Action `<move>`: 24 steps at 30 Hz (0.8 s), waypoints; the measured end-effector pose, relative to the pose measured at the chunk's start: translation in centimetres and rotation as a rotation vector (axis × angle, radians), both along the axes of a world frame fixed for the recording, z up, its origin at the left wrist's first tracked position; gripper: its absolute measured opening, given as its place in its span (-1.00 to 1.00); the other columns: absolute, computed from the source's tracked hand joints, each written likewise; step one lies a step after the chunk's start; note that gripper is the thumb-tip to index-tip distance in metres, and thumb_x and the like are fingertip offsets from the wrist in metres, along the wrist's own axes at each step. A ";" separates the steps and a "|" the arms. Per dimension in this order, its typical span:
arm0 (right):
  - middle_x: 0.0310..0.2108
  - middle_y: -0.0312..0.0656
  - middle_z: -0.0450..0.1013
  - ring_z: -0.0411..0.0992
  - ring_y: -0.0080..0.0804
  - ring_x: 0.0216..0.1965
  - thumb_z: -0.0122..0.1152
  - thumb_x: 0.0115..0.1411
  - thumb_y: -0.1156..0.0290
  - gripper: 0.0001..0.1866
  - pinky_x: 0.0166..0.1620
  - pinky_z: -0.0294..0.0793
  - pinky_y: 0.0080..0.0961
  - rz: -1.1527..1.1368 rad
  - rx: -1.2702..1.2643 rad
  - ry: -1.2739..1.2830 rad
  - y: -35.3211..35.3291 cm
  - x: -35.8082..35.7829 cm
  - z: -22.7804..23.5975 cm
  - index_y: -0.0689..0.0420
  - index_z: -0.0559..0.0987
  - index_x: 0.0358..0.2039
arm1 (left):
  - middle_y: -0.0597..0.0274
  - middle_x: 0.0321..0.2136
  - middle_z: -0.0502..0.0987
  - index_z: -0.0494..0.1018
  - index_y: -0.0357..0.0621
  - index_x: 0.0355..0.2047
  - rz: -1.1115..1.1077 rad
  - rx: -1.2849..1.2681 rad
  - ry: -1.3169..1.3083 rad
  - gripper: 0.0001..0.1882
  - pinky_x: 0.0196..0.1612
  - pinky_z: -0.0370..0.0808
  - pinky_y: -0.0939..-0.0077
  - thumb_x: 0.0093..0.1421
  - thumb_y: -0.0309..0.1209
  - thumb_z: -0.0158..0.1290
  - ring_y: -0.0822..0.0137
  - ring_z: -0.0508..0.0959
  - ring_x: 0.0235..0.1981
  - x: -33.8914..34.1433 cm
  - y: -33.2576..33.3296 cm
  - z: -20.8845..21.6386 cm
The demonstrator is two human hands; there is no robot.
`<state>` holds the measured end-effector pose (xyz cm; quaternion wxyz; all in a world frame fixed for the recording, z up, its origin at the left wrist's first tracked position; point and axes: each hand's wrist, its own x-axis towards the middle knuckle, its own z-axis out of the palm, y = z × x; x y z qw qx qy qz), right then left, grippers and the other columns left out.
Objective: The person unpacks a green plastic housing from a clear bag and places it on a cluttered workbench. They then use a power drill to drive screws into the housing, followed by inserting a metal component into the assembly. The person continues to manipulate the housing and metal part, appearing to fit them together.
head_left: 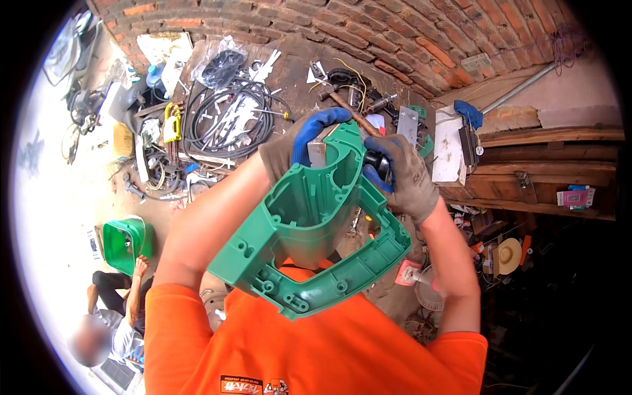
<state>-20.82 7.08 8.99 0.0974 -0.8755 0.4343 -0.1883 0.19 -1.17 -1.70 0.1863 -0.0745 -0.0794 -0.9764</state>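
A green plastic power-tool housing [309, 237], hollow with a loop handle and screw posts, is held up in front of my chest. My left hand [309, 138], in a grey and blue work glove, is closed around its far end. A flat grey metal piece [316, 155] shows between that hand and the housing's rim. My right hand [407, 172], gloved the same way, is closed at the housing's right side. Its fingers curl round a shiny black part [376, 160] lying against the green wall. How that part joins the housing is hidden.
Beyond my hands, a worktop [289, 69] carries coiled black cable [227, 122], a hammer [352, 112] and loose tool parts. A brick wall [368, 29] stands behind it. A wooden drawer unit [526, 178] is at right. At lower left, a person [118, 322] sits near a green bucket [128, 243].
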 end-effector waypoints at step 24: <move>-0.48 -0.29 0.57 0.51 -0.60 -0.57 -0.07 0.38 -0.32 -0.29 -0.51 0.46 -0.66 -0.475 1.290 -0.231 -4.1 -0.4 2.9 0.15 0.53 0.04 | 0.03 -0.20 0.67 0.54 -0.28 -0.03 0.543 0.046 -0.394 -0.60 -0.04 0.63 0.26 0.44 -0.17 -0.06 0.16 0.68 -0.20 0.8 1.5 -4.9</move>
